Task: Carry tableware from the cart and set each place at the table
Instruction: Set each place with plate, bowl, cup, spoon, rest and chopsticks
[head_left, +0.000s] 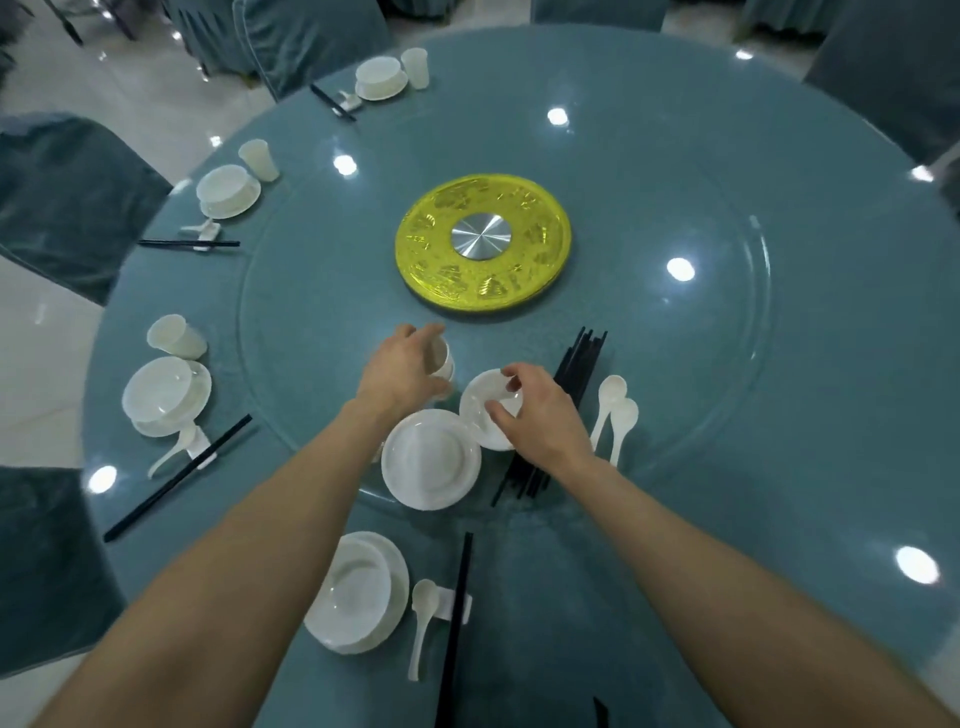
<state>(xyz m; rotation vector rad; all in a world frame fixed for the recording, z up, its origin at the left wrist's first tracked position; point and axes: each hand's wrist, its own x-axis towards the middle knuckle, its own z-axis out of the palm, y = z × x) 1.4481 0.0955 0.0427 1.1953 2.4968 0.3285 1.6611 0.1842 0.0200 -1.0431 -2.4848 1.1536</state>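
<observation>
On round glass turntable (675, 364), left hand (408, 366) curled round smooth white cup (442, 358), right hand (545, 421) pinching shallow white bowl (478, 410).

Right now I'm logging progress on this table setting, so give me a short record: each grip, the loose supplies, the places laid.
left grip: holds a white cup
right grip: pinches the rim of a small white bowl
supplies: plate stack, black chopstick bundle, two spoons, on the glass turntable
places laid: four in view; the nearest plate has no cup beside it
</observation>
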